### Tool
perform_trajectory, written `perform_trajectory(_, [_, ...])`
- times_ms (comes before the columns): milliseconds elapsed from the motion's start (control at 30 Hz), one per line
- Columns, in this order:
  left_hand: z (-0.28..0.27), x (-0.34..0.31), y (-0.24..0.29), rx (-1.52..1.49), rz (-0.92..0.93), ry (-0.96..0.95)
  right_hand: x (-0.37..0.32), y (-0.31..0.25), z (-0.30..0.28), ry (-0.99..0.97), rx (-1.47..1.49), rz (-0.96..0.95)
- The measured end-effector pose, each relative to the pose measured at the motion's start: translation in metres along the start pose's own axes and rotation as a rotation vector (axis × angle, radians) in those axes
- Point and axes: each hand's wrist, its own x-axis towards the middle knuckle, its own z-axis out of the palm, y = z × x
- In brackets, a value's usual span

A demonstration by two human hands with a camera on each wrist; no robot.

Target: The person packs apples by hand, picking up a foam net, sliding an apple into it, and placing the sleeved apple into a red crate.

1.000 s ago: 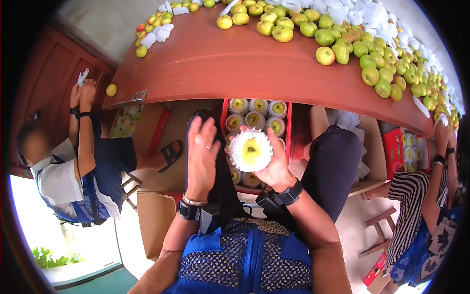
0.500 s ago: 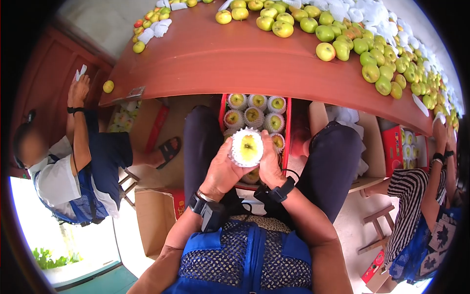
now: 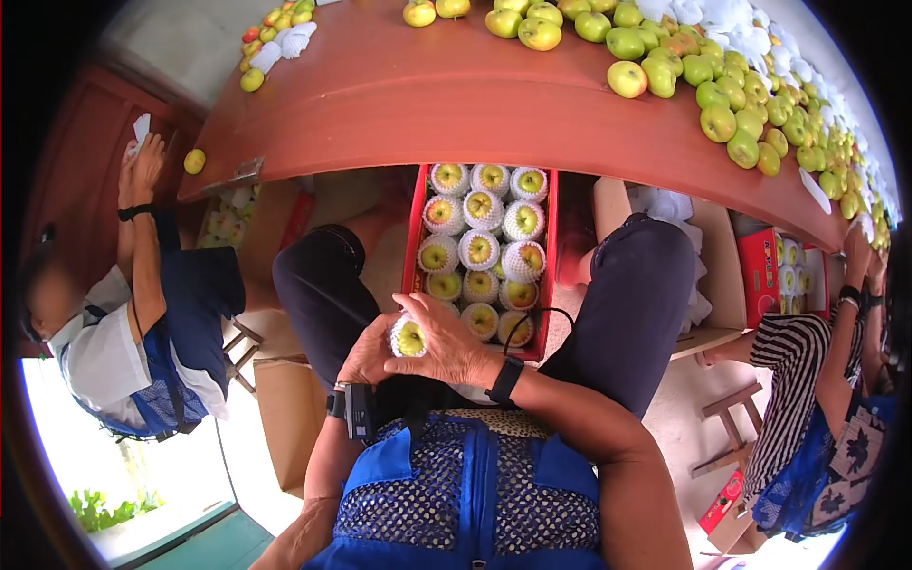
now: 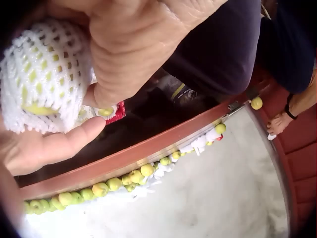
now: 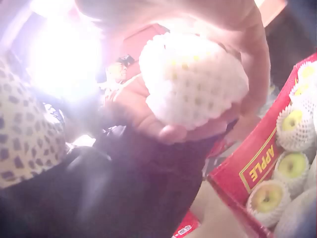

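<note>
Both hands hold an apple in a white foam net (image 3: 408, 338) low over the lap, left of the middle in the head view. The left hand (image 3: 365, 353) cups its left side. From the other side, the fingers and thumb of the right hand (image 3: 454, 344) curve round it. In the left wrist view the netted apple (image 4: 47, 74) sits between a palm and fingers. The right wrist view shows the foam-covered apple (image 5: 195, 82) in the fingers, washed out by glare. Just ahead stands a red box (image 3: 414, 242) with rows of netted apples (image 3: 482, 209).
A red-brown table (image 3: 408, 114) spans the front, bearing many loose apples (image 3: 627, 79) and a pile of white foam nets (image 3: 750, 43). An open carton (image 3: 717, 256) of foam nets stands right of the right knee. People work at left (image 3: 123, 351) and right (image 3: 817, 399).
The left hand, first held apart from the apple, has come onto it. Both hands then moved left and towards the body with it. The left knee swung outward, uncovering more of the box.
</note>
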Motion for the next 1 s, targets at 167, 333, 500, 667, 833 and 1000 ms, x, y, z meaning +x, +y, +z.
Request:
perform_trajectory(167, [-0.016, 0.008, -0.011, -0.069, -0.112, -0.049, -0.002, 0.010, 0.008, -0.044, -0.085, 0.009])
perform_trajectory(333, [-0.016, 0.015, -0.022, -0.074, -0.159, -0.027, -0.012, 0.017, 0.013, 0.001, -0.197, 0.040])
perform_trajectory(500, [-0.023, 0.020, -0.036, -0.136, -0.184, 0.019, -0.018, 0.019, 0.018, -0.077, -0.248, 0.116])
perform_trajectory(667, [-0.025, 0.025, -0.034, -0.106, -0.161, -0.031, -0.003, 0.032, 0.010, 0.056, 0.183, 0.186])
perform_trajectory(833, [-0.009, 0.018, -0.014, 0.071, -0.080, -0.080, 0.002, 0.053, -0.019, -0.161, 0.630, 0.624])
perform_trajectory(1000, [-0.017, 0.031, -0.013, 0.036, -0.099, -0.094, 0.002, 0.056, -0.015, -0.211, 1.096, 0.734])
